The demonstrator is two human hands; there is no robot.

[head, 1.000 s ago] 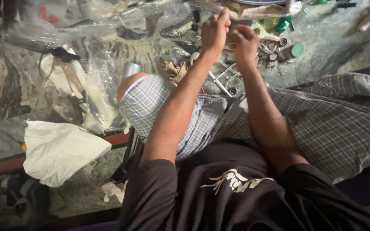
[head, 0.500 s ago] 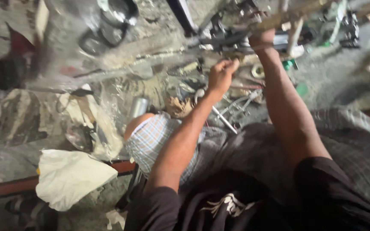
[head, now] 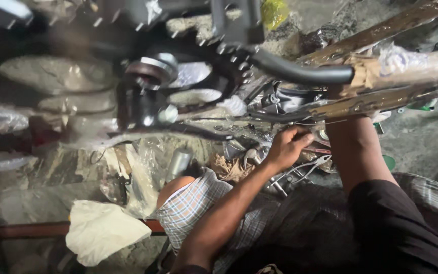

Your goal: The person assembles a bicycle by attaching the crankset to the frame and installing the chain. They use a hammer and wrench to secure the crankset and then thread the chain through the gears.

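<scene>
Left hand (head: 287, 147) just under the bicycle frame (head: 330, 109) — touching.

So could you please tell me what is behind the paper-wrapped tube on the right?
The right forearm rises behind the paper-wrapped tube, which hides the right hand. The left hand works on metal parts just below, in plain view.

— What is shining up there?
— A glossy chrome metal tube (head: 381, 101), half wrapped in crinkled clear plastic, and a matt black rubber grip (head: 300, 73).
— And lower down?
— Soft checked cloth (head: 193, 208) is lying beside crumpled white paper (head: 102, 231) on rough stone floor (head: 422, 142).
</scene>
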